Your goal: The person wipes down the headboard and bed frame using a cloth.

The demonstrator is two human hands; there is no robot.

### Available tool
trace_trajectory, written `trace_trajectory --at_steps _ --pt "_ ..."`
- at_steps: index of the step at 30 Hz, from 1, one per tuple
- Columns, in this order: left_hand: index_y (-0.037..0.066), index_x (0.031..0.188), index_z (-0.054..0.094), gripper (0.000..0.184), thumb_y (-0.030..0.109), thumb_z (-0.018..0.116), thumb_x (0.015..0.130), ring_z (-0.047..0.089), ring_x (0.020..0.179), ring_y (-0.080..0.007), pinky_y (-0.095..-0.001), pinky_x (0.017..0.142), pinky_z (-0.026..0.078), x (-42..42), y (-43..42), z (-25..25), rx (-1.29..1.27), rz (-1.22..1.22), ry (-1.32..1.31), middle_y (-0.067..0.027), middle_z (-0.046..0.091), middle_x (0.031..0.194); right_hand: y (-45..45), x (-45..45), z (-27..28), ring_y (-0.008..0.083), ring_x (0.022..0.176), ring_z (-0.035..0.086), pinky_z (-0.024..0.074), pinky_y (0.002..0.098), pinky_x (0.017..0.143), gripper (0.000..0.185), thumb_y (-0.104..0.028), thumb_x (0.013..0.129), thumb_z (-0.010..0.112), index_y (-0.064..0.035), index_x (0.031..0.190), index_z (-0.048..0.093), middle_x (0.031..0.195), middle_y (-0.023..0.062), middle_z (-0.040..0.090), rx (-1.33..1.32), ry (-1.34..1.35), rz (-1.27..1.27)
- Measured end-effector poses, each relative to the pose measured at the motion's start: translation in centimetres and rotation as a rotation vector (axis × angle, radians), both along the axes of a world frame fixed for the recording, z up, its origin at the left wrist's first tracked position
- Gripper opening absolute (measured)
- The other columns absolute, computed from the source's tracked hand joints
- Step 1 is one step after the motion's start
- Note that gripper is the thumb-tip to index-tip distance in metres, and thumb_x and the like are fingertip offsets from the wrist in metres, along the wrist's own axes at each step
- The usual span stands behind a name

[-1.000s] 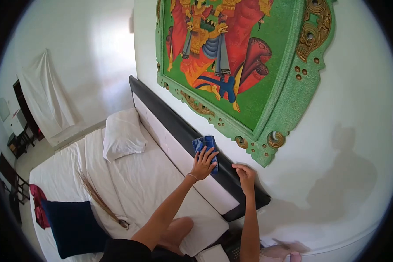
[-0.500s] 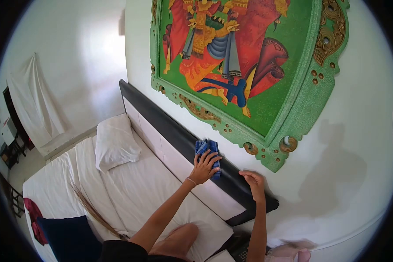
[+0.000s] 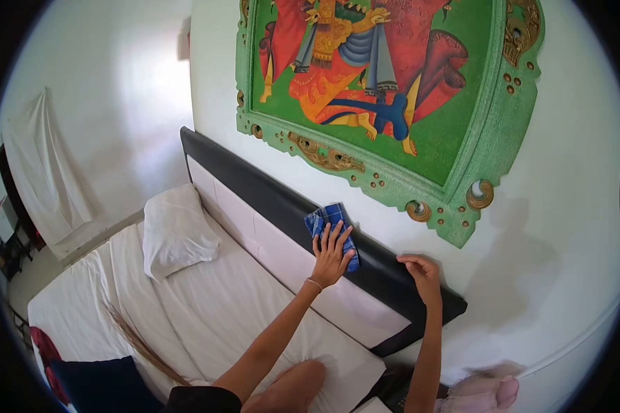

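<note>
Since the earlier frame, the L hand (image 3: 329, 260) and the blue checked cloth (image 3: 333, 214) have slid a bit along the dark headboard (image 3: 255, 175) toward its far end; the gap to the R hand (image 3: 424, 277) is wider, so the cloth now sits farther from the near corner. View has shifted too, w/ the navy cushion (image 3: 103, 385) lower in it. L hand is open, palm down, fingers spread over the cloth, pressing rather than gripping. R hand is half-curled near the headboard's top edge by the wall (image 3: 523, 206), nothing visible in it; can't tell if its fingertips touch anything or pinch together. Cloth is folded, lying on the headboard top, partly under the L hand; its long axis slants upper L to lower R in view, steeper than the headboard's own line, w/ one end toward the wall & the other toward the bed side. Farther out: white pillow (image 3: 178, 230) against the headboard's light panel (image 3: 251, 227), bundle of thin sticks (image 3: 139, 342) on the white sheet (image 3: 231, 313), dark red cloth (image 3: 46, 352) by the cushion, and the green-framed painting (image 3: 365, 82) above.
</note>
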State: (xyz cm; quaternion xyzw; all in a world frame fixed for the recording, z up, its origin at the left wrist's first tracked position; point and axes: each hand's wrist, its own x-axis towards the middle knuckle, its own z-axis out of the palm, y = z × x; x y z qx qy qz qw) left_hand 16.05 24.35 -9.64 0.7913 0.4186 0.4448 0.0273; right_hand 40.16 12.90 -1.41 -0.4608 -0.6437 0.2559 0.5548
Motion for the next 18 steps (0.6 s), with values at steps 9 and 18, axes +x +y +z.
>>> trace_trajectory --at_steps 9,18 --pt "0.015 0.155 0.022 0.062 0.048 0.03 0.103 0.003 0.15 -0.0354 -0.0567 0.115 0.001 -3.8 4.5 -2.1 0.016 0.049 -0.124 -0.0099 0.012 0.163 0.2 -0.5 -0.2 0.0144 0.092 0.066 0.049 0.0268 0.086 0.015 -0.002 0.094 0.058 0.0025 0.099 0.072 0.097 0.0083 0.072 0.025 -0.043 -0.092" --pt "0.017 0.157 0.013 0.062 0.046 0.028 0.104 -0.003 0.151 -0.033 -0.0573 0.116 0.001 -10.1 13.3 -3.2 -0.107 0.211 -0.438 -0.0094 0.002 0.164 0.4 -2.5 -0.6 0.0191 0.085 0.068 0.0526 0.0295 0.079 0.013 0.003 0.088 0.058 0.0016 0.092 0.07 0.092 0.0118 0.072 0.2 -0.312 -0.301"
